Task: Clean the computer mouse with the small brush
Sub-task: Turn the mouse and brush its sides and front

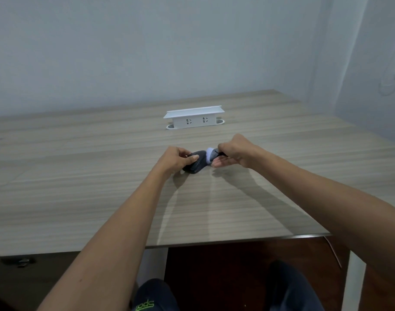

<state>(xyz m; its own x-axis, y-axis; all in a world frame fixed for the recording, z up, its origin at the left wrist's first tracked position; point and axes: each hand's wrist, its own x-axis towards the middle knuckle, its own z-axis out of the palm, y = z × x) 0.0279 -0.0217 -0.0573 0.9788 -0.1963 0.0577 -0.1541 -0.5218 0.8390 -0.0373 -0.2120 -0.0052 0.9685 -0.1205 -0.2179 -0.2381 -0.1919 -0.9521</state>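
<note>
A dark grey computer mouse (196, 165) lies on the wooden desk (102, 176) near its middle. My left hand (176, 159) grips the mouse from the left, thumb curled over its top. My right hand (233, 153) pinches the black handle of a small brush (211, 154). The brush's pale grey-white bristles touch the right end of the mouse. Most of the handle is hidden inside my right hand.
A white raised socket box (194, 118) with two outlets stands at the back of the desk, behind the hands. The desk's front edge (237, 240) runs across below my forearms. My knees show under it. Walls close in behind and on the right.
</note>
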